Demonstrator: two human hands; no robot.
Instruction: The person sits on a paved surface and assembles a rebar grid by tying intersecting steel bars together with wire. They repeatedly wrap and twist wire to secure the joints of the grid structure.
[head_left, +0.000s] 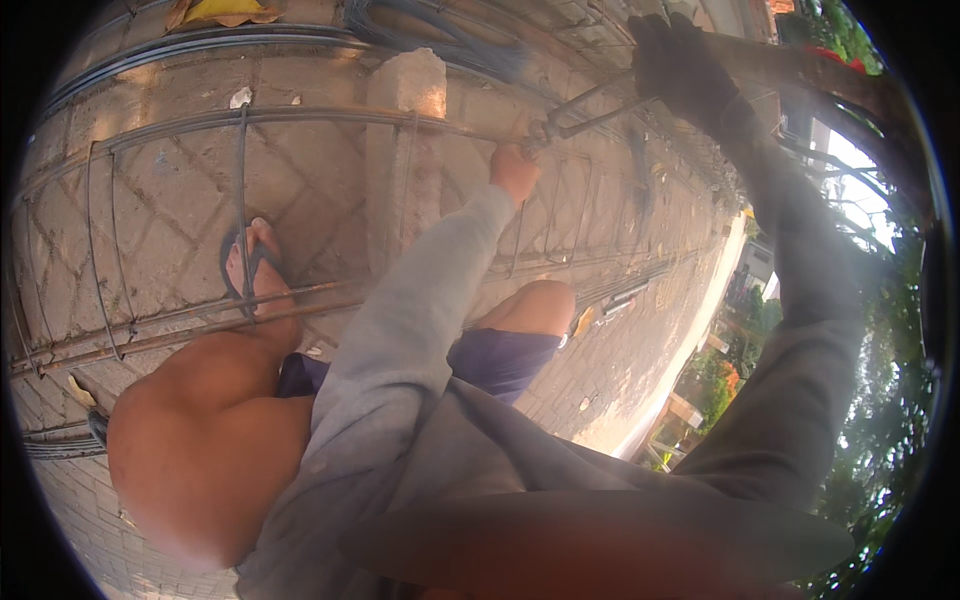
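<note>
In the upper middle my left hand is closed at a joint of a steel rebar cage, right below the pincers' jaws. What its fingers grip is hidden. My right hand, in a dark glove, is wrapped round the two spread handles of metal pincers. The jaws meet the cage's far bar beside my left fingers; blur hides any wire between them. Thin stirrups link the long far bars to the rusty near bars.
A pale block or beam stands under the cage's far bars. Beyond lie loose bars, a bluish wire bundle and a yellow leaf. My sandalled foot is between the bars on the paving.
</note>
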